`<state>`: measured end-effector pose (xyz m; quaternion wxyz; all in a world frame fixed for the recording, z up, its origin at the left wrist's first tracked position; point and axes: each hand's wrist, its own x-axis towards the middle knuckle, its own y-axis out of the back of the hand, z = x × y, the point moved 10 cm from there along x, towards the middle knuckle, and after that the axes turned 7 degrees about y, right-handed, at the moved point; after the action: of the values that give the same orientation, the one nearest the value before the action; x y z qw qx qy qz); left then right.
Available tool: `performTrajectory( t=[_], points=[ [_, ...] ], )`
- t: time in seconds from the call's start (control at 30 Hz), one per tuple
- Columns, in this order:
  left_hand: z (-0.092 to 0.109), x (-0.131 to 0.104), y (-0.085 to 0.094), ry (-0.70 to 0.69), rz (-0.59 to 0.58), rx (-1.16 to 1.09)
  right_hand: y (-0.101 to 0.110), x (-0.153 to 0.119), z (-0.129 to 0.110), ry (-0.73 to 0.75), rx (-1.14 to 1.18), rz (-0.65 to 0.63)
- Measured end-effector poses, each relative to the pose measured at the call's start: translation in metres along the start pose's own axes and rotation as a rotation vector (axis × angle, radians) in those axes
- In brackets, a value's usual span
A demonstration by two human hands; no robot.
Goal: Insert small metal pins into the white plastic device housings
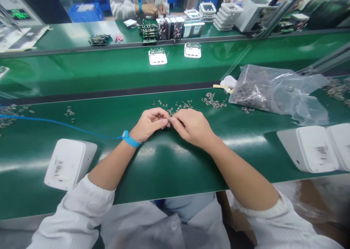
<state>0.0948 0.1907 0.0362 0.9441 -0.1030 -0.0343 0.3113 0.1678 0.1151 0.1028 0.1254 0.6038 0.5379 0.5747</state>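
Observation:
My left hand [151, 123] and my right hand [193, 126] meet over the green bench [175, 168], fingertips pinched together. Whatever is between the fingers is too small to make out. Just beyond my fingertips lie scattered small metal parts [179, 106], partly hidden by my hands. A denser heap of the same sort of parts [213, 101] is to the right of them. Around my left wrist is a blue wrist strap [131, 138], its blue cord [68, 125] running off to the left.
A clear plastic bag [262, 88] full of small metal parts lies at right. White device housings stand at left [65, 163] and right [314, 148]. Two white units with circuit boards [158, 57] sit on the lower strip ahead. Across from me, a co-worker's hands [154, 10] are at another bench.

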Motion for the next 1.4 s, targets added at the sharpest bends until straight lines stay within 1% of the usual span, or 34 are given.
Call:
performTrajectory(
  t=[0.07, 0.17, 0.23, 0.3, 0.4, 0.53, 0.63, 0.7, 0.8, 0.9, 0.97, 1.07, 1.13, 1.23, 1.3, 1.37, 1.4],
  points=[
    [0.002, 0.000, 0.002, -0.038, 0.030, 0.035, -0.007, -0.001, 0.006, -0.061, 0.023, -0.047],
    [0.009, 0.001, 0.004, -0.102, 0.084, 0.139, -0.013, -0.004, 0.013, -0.130, -0.002, -0.092],
    [0.015, 0.000, 0.004, -0.160, 0.127, 0.236, -0.014, -0.004, 0.016, -0.166, -0.028, -0.099],
    [0.020, -0.002, 0.005, -0.223, 0.165, 0.326, -0.014, -0.004, 0.019, -0.199, -0.008, -0.093],
    [0.024, -0.004, 0.004, -0.279, 0.178, 0.399, -0.014, -0.004, 0.026, -0.291, 0.169, -0.062],
    [0.023, -0.003, 0.005, -0.253, 0.173, 0.387, -0.022, -0.011, 0.045, -0.497, 0.488, -0.059],
    [0.025, -0.003, 0.007, -0.261, 0.203, 0.438, -0.022, -0.013, 0.054, -0.534, 0.572, -0.039],
    [0.032, -0.005, 0.009, -0.314, 0.263, 0.563, -0.016, -0.014, 0.061, -0.540, 0.578, 0.021],
    [0.046, -0.011, 0.014, -0.406, 0.401, 0.800, -0.008, -0.017, 0.074, -0.585, 0.601, 0.128],
    [0.054, -0.014, 0.027, -0.407, 0.559, 0.947, -0.004, -0.021, 0.084, -0.619, 0.619, 0.200],
    [0.054, -0.016, 0.041, -0.359, 0.662, 0.990, -0.003, -0.023, 0.088, -0.612, 0.612, 0.222],
    [0.051, -0.016, 0.058, -0.282, 0.774, 1.065, 0.003, -0.022, 0.089, -0.539, 0.528, 0.240],
    [0.045, -0.013, 0.067, -0.221, 0.786, 1.125, 0.006, -0.020, 0.087, -0.482, 0.429, 0.232],
    [0.035, -0.006, 0.074, -0.139, 0.731, 1.152, 0.011, -0.015, 0.081, -0.435, 0.310, 0.224],
    [0.039, -0.008, 0.075, -0.165, 0.744, 1.149, 0.021, -0.012, 0.070, -0.399, 0.245, 0.251],
    [0.051, -0.014, 0.070, -0.263, 0.792, 1.147, 0.037, -0.015, 0.053, -0.321, 0.162, 0.262],
    [0.056, -0.017, 0.065, -0.324, 0.795, 1.150, 0.046, -0.020, 0.045, -0.279, 0.113, 0.260]
  ],
)
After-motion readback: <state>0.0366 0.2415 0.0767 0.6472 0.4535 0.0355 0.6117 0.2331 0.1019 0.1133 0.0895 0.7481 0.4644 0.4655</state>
